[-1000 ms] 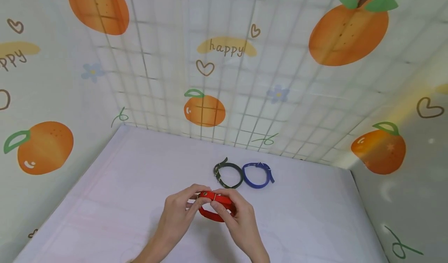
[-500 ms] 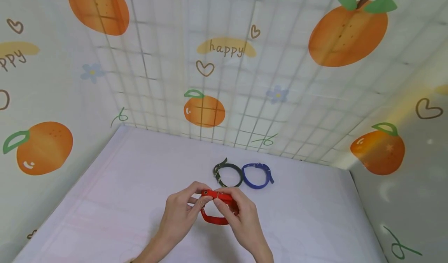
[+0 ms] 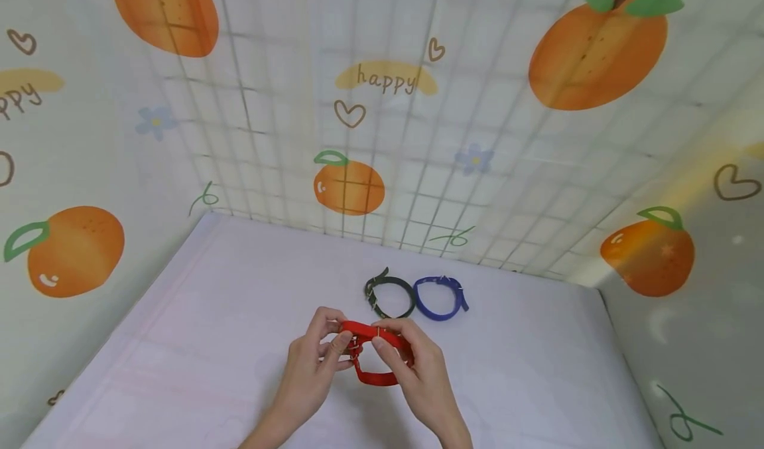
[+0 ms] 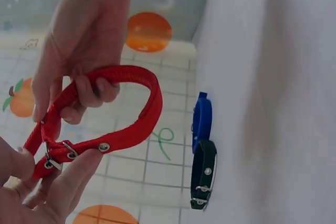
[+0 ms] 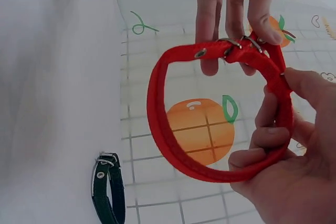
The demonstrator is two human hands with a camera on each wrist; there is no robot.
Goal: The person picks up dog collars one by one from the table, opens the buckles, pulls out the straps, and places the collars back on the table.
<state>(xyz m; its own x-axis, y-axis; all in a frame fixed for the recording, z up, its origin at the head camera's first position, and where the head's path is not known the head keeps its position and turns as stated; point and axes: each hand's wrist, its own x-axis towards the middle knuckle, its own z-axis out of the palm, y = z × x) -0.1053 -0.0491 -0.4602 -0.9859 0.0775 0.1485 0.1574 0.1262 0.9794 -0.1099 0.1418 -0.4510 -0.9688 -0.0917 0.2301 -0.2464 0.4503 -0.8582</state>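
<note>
Currently both hands grasp one red fabric collar with silver metal fittings [image 3: 377, 379], a loop raised off the table between them. Left hand [image 3: 307, 373]: thumb and fingers pinch the strap by the buckle [image 4: 50, 159]. Right hand [image 3: 425, 377]: thumb and finger pinch the strap, other fingers curled around the band. Beyond the grip, lying on the pale lilac table [image 3: 239, 283]: dark green ring-shaped collar [image 3: 371, 294]; just right of it, blue ring-shaped collar [image 3: 438, 316]. Farther: white grid-patterned backdrop with orange-fruit prints [image 3: 349, 188].
</note>
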